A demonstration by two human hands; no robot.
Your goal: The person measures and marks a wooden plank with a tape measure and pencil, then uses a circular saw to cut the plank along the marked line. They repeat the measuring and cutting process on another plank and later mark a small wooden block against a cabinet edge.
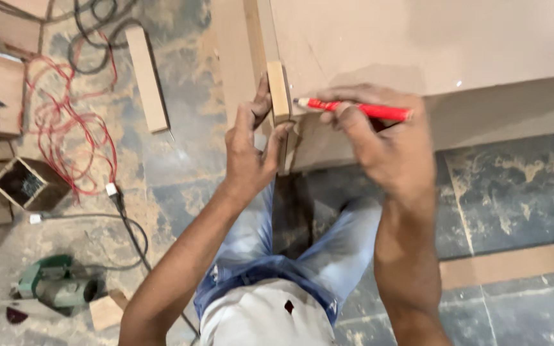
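At the board's (418, 38) edge, left hand (248, 150) grips a block (278, 91), right hand (386, 144) a pencil (354, 109).

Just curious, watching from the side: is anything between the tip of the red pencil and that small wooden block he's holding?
Nothing. In the head view, only bare board separates the red pencil tip from the small wooden block.

A small pale wood block (278, 91) stands on edge at the corner of the big board (418, 38) — a red pencil (354, 109) lies level just right, tip pointing at it.
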